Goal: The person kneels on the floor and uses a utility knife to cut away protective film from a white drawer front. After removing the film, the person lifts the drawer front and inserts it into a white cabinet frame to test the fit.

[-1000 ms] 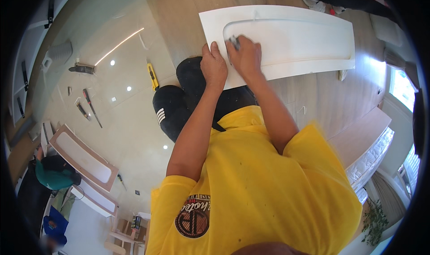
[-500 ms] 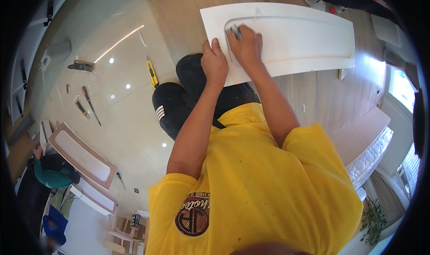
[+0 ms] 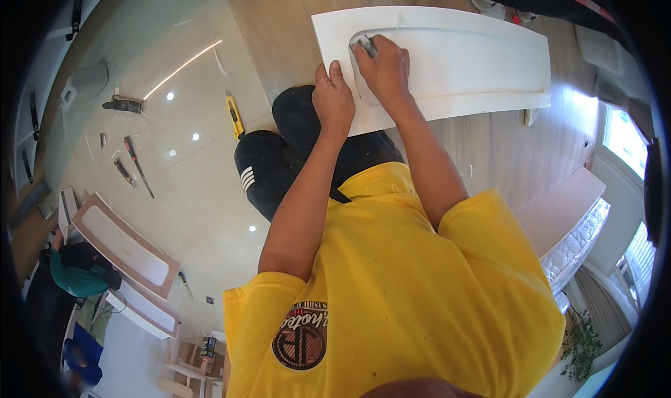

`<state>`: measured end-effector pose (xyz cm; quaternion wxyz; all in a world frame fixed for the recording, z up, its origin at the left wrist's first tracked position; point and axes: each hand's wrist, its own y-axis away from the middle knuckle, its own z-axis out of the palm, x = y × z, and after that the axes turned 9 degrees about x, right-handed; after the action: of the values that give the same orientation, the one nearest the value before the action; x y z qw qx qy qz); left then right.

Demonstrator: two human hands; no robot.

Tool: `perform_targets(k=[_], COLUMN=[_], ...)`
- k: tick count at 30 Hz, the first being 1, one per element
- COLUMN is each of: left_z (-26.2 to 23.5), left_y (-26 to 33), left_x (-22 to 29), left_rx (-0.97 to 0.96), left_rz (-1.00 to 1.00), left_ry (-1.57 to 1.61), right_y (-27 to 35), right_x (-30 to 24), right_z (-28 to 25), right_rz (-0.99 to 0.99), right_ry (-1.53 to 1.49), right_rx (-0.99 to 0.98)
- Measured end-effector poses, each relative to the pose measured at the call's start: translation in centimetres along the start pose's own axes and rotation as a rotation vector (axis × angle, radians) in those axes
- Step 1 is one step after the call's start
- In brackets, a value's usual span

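A long white panel [image 3: 461, 66] with a rounded, grooved border on its face lies across in front of my knees. My left hand [image 3: 334, 99] grips its near left edge, thumb along the top and the other fingers partly hidden. My right hand [image 3: 384, 71] is closed around a small grey tool [image 3: 366, 45] and presses it at the curved left end of the groove. The fingers cover most of the tool, so I cannot make out its exact kind.
A yellow utility knife [image 3: 235, 117] lies on the tiles left of my knee. Farther left are a red-handled screwdriver [image 3: 138, 166] and a dark power tool [image 3: 124, 105]. Another person in a green sleeve [image 3: 73, 278] works beside more panels [image 3: 126, 243]. A wrapped mattress [image 3: 576, 244] stands at right.
My right hand and the grey tool have shifted only slightly around the groove's left end. The left hand keeps its place on the panel's edge.
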<state>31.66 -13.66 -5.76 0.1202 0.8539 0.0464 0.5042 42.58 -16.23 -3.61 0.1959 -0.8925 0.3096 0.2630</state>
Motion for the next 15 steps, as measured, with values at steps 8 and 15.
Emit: perform_targets(k=[8,15], left_z=[0.15,0.32], left_y=[-0.23,-0.37], left_x=[-0.03,-0.16], left_rx=[-0.012,-0.012], left_rz=[0.008,-0.005], left_ry=[-0.009,-0.033], right_y=[0.32,0.38], right_x=[0.24,0.66], right_z=[0.27,0.59], right_rz=[-0.024,0.032], right_ry=[-0.004,0.068], right_rx=[0.043,-0.036])
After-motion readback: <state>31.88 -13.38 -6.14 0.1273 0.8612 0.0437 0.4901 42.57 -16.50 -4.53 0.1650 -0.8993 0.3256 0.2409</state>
